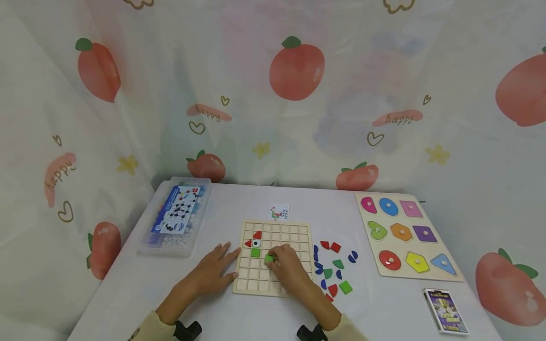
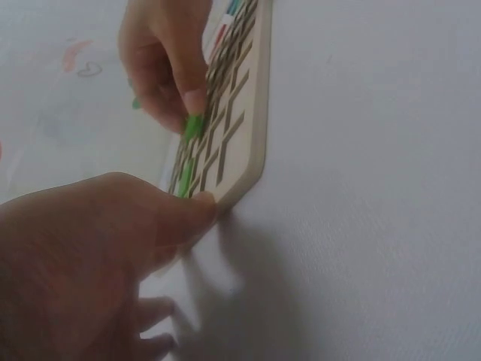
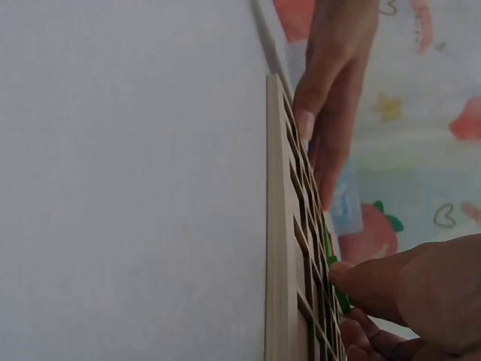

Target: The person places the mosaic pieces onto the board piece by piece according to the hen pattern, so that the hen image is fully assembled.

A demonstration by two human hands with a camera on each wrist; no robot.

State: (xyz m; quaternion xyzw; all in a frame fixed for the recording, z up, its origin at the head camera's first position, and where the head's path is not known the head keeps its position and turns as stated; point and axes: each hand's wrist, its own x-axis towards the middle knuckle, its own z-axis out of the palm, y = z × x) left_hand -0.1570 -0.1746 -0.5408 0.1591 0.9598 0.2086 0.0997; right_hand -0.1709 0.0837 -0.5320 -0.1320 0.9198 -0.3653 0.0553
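Right hand (image 3: 417, 293), closest to its wrist camera, pinches a small flat green tile (image 1: 269, 258) between thumb and fingers, near the middle of a pale wooden grid board (image 1: 251, 285). Fingers partly cover this tile; its long axis and pointing direction cannot be told. Left hand (image 1: 214, 266) is spread, grasping nothing, thumb touching the board's left edge. Left of the held piece, a green square tile (image 1: 255, 252) adjoins a white eye-patterned tile (image 1: 256, 243). Loose red, blue and green pieces (image 1: 335, 247) lie right of the board.
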